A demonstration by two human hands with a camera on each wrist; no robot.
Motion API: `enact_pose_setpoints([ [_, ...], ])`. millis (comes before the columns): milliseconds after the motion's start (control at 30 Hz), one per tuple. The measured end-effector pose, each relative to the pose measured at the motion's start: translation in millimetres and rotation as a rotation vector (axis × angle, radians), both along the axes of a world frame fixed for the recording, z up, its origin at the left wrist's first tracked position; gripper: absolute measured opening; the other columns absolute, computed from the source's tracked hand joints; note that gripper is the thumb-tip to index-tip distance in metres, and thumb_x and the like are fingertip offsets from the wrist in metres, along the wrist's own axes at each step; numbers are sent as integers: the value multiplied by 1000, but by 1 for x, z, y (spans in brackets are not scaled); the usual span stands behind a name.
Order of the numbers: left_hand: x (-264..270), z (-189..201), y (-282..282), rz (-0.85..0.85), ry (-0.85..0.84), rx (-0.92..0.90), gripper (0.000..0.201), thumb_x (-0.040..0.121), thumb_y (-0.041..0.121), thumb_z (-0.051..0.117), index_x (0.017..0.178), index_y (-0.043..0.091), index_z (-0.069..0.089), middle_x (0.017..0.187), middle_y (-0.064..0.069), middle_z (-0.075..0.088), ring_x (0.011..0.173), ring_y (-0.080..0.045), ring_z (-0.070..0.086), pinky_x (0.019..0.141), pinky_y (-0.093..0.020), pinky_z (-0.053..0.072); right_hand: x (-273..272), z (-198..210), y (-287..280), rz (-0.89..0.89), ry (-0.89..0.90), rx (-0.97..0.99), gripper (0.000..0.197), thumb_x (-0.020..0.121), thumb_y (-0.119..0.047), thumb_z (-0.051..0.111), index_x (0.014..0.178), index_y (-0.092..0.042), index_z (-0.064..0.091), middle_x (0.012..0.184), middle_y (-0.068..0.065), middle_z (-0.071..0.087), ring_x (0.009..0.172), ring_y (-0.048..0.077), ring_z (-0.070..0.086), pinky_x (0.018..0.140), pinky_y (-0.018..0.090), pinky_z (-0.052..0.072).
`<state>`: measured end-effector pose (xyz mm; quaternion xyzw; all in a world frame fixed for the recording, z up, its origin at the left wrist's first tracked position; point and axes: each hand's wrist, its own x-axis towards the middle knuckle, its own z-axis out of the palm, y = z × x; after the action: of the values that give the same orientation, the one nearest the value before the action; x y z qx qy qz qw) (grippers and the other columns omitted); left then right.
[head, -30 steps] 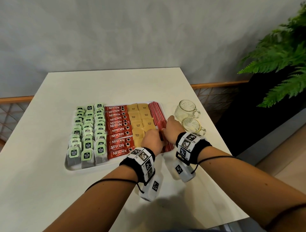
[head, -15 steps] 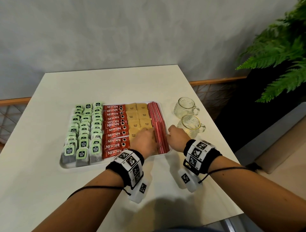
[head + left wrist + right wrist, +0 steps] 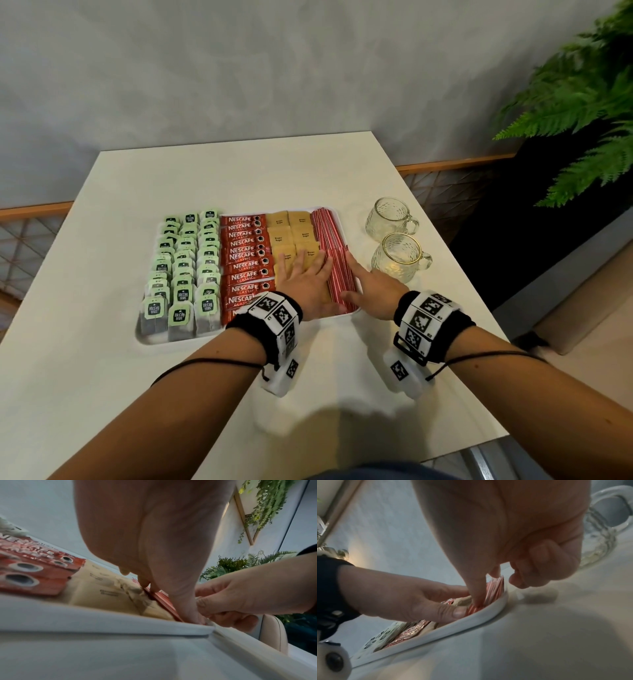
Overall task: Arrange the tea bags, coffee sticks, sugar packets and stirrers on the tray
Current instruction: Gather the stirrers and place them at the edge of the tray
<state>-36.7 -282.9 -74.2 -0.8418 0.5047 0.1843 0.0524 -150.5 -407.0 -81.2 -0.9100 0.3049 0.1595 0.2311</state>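
The red stirrers (image 3: 337, 263), at the tray's (image 3: 150, 337) three o'clock edge, are squared between the flat left hand (image 3: 305, 284) and the half-curled, empty right hand (image 3: 371, 287).

A: Near sugar packets (image 3: 287, 256) are covered by the left hand (image 3: 306, 287); the last coffee stick (image 3: 228, 314) is hidden by the wristband.

B: Sugar print can't be read in the left wrist view. The right hand's (image 3: 371, 288) fingertips are hidden.
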Motion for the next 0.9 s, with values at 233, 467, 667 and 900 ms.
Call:
enact_pose_setpoints([
  [233, 3, -3, 1, -12, 21, 17, 103, 83, 75, 45, 153, 30, -15, 162, 6, -18, 145, -33, -24, 108, -63, -21, -4, -5, -4, 68, 53, 48, 87, 91, -59, 47, 150, -38, -13, 132, 19, 56, 114, 31, 57, 98, 41, 45],
  [467, 4, -1, -3, -58, 2, 68, 100, 84, 72, 47, 154, 30, -11, 162, 5, -16, 146, -35, -20, 104, -67, -21, -8, -2, -5, 86, 64, 74, 88, 91, -59, 49, 151, -38, -11, 140, 12, 53, 121, 29, 54, 102, 39, 43],
  [667, 2, 1, 4, -27, 13, 34, 100, 82, 74, 46, 154, 32, -11, 163, 4, -15, 147, -33, -19, 109, -66, -19, -11, 4, 1, 75, 47, 52, 93, 90, -62, 48, 150, -34, -17, 126, 14, 62, 106, 27, 62, 93, 38, 48],
  [900, 13, 15, 48, 210, 108, -78, 118, 73, 79, 52, 152, 28, -19, 159, -4, -24, 147, -32, -19, 113, -62, -15, -4, 31, 31, -74, -252, -51, 128, 69, -63, 73, 150, -29, -20, 135, 15, 35, 121, 31, 45, 94, 44, 45],
])
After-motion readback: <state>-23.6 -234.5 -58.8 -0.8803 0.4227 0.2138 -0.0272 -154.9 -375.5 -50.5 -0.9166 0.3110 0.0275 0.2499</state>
